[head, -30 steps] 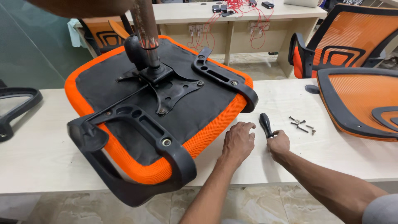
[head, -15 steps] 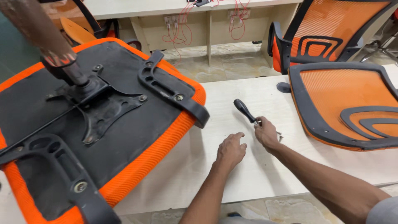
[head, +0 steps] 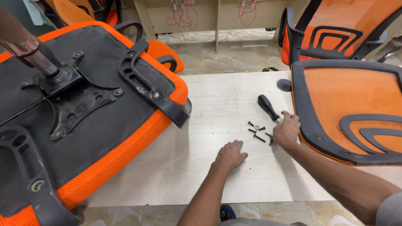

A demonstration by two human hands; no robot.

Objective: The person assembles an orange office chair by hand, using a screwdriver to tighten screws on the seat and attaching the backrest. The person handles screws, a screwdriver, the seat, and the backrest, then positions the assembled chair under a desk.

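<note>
Right of centre on the pale wooden table (head: 217, 104), right hand (head: 287, 130) curls loosely over small black screws (head: 257, 130), grasp unclear, beside black-handled screwdriver (head: 268, 107). Left hand (head: 230, 154) flat, empty. Better to pinch one screw cleanly.
</note>
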